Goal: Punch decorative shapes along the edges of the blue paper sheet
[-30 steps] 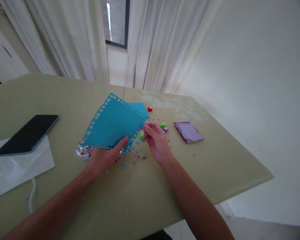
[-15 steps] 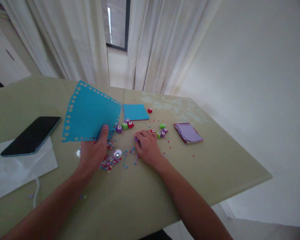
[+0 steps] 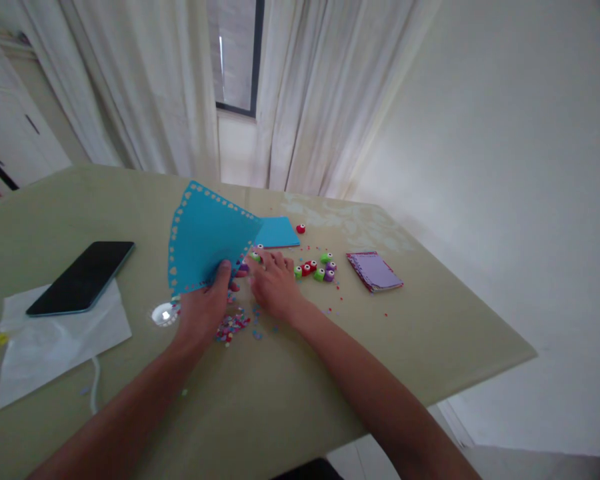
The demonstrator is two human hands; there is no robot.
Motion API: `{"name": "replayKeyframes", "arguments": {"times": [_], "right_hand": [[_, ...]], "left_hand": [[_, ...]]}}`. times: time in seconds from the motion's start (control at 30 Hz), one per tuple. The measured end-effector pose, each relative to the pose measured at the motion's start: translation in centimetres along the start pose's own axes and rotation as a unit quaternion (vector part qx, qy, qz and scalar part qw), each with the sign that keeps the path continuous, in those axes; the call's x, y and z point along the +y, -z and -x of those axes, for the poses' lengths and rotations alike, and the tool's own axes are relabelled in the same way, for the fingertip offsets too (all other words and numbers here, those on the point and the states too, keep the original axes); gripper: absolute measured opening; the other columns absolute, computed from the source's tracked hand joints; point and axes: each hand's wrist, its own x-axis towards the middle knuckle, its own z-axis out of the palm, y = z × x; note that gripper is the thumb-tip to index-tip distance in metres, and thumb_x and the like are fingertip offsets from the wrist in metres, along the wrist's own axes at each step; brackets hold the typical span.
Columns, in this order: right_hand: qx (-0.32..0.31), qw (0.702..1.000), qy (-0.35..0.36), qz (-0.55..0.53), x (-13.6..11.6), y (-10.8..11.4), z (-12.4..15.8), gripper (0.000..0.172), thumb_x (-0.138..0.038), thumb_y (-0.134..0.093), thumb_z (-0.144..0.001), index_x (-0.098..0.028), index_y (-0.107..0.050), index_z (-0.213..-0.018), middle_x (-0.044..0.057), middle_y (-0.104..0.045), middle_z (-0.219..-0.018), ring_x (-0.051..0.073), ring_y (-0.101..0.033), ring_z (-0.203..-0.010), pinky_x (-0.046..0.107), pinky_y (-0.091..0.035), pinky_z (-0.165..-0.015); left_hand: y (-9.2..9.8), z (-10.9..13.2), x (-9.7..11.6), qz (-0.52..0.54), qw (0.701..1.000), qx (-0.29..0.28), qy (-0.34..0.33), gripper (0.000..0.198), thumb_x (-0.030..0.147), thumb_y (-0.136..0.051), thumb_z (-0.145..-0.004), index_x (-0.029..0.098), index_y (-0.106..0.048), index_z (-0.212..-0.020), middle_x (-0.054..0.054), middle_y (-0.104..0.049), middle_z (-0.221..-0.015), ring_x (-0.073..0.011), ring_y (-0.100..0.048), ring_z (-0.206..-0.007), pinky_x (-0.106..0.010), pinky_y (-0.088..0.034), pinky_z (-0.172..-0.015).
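Observation:
Between its thumb and fingers, my left hand (image 3: 207,310) grips a blue paper sheet (image 3: 213,233), raised and tilted, with small shapes punched along its edges. My right hand (image 3: 277,287) is beside it, low over the table, fingers slightly apart and reaching to a small green knob-like piece with an eye (image 3: 255,256). A purple piece (image 3: 243,265) shows partly between the hands. Right of my right hand sit several similar red, green and purple eyed pieces (image 3: 307,269). Punched paper bits (image 3: 233,325) lie heaped below the hands.
Behind the hands lies a stack of blue paper (image 3: 277,232), with a red eyed piece (image 3: 301,229) beside it. A lilac paper stack (image 3: 375,272) is at right. A phone (image 3: 83,279) rests on white paper (image 3: 65,343) at left, near a clear round disc (image 3: 165,315).
My right hand has moved left, towards my left hand, uncovering more eyed pieces at its right. The blue sheet and my left hand have shifted right and slightly down in view.

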Motion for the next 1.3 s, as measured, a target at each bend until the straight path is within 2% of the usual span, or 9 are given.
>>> {"name": "replayKeyframes", "arguments": {"times": [0.23,0.33,0.4,0.47,0.57,0.67,0.8,0.9,1.3], "right_hand": [[-0.028,0.999,0.036,0.01,0.4,0.0,0.5,0.023,-0.029,-0.064,-0.104,-0.022,-0.065,-0.126,0.015,-0.072,-0.134,0.033,-0.057,-0.13,0.045,-0.044,-0.105],[-0.06,0.997,0.006,-0.04,1.3,0.9,2.7,0.015,-0.026,-0.065,-0.101,-0.02,-0.065,-0.115,0.013,-0.076,-0.109,0.03,-0.066,-0.107,0.041,-0.049,-0.094],[-0.018,0.991,-0.036,-0.124,2.0,1.3,4.0,0.016,-0.019,-0.066,-0.094,-0.02,-0.063,-0.11,0.012,-0.075,-0.107,0.028,-0.067,-0.099,0.039,-0.051,-0.09],[0.06,0.957,-0.092,-0.268,2.7,1.5,4.8,0.027,-0.018,-0.069,-0.087,-0.021,-0.063,-0.114,0.008,-0.074,-0.107,0.023,-0.068,-0.092,0.037,-0.053,-0.086],[0.144,0.855,-0.153,-0.475,3.5,1.8,4.8,0.04,-0.029,-0.075,-0.084,-0.023,-0.066,-0.123,0.006,-0.074,-0.11,0.019,-0.069,-0.084,0.034,-0.056,-0.079],[0.142,0.777,-0.171,-0.589,3.6,2.3,4.4,0.038,-0.038,-0.084,-0.082,-0.024,-0.073,-0.116,0.005,-0.076,-0.105,0.018,-0.069,-0.082,0.034,-0.058,-0.078],[0.125,0.706,-0.194,-0.67,3.1,3.0,4.2,0.043,-0.039,-0.096,-0.073,-0.024,-0.074,-0.106,0.002,-0.078,-0.093,0.016,-0.069,-0.077,0.032,-0.059,-0.076],[0.126,0.682,-0.201,-0.692,2.7,3.2,4.2,0.046,-0.039,-0.099,-0.068,-0.024,-0.073,-0.103,0.001,-0.078,-0.091,0.015,-0.069,-0.076,0.031,-0.058,-0.074],[0.148,0.652,-0.253,-0.699,2.5,3.3,4.1,0.052,-0.038,-0.103,-0.061,-0.025,-0.069,-0.097,0.0,-0.074,-0.09,0.016,-0.067,-0.077,0.033,-0.056,-0.075]], "left_hand": [[-0.1,0.3,0.8,0.047,0.998,0.003,0.05,0.047,0.066,-0.067,-0.085,0.02,-0.076,-0.078,-0.004,-0.074,-0.067,-0.0219,-0.068,-0.06,-0.032,-0.055,-0.06],[-0.2,0.6,0.8,0.036,0.998,-0.029,0.051,0.05,0.069,-0.067,-0.086,0.022,-0.077,-0.072,-0.005,-0.073,-0.064,-0.0204,-0.066,-0.058,-0.03,-0.052,-0.058],[-0.2,0.9,1.1,0.029,0.997,-0.041,0.055,0.051,0.069,-0.067,-0.086,0.022,-0.077,-0.07,-0.005,-0.075,-0.066,-0.0203,-0.066,-0.058,-0.03,-0.052,-0.058],[-0.1,1.1,1.5,0.034,0.996,-0.051,0.067,0.051,0.07,-0.068,-0.085,0.022,-0.078,-0.071,-0.007,-0.078,-0.07,-0.0208,-0.067,-0.058,-0.031,-0.053,-0.059],[-0.1,1.5,2.3,0.043,0.993,-0.067,0.092,0.049,0.07,-0.071,-0.082,0.022,-0.079,-0.074,-0.008,-0.082,-0.077,-0.023,-0.072,-0.061,-0.032,-0.056,-0.059],[-0.1,1.7,2.6,0.035,0.991,-0.07,0.112,0.049,0.07,-0.073,-0.08,0.022,-0.081,-0.077,-0.008,-0.083,-0.077,-0.0249,-0.074,-0.062,-0.032,-0.057,-0.057],[-0.2,1.9,2.3,0.004,0.99,-0.077,0.121,0.048,0.069,-0.071,-0.081,0.022,-0.082,-0.078,-0.007,-0.083,-0.075,-0.0265,-0.075,-0.062,-0.033,-0.057,-0.054],[-0.3,1.9,2.2,0.0,0.992,-0.072,0.107,0.046,0.068,-0.073,-0.08,0.023,-0.082,-0.08,-0.007,-0.083,-0.075,-0.0274,-0.077,-0.065,-0.033,-0.06,-0.057],[0.0,1.9,1.4,-0.097,0.986,-0.1,0.09,0.048,0.069,-0.065,-0.085,0.026,-0.084,-0.078,-0.006,-0.085,-0.081,-0.0279,-0.078,-0.071,-0.033,-0.059,-0.06]]}}
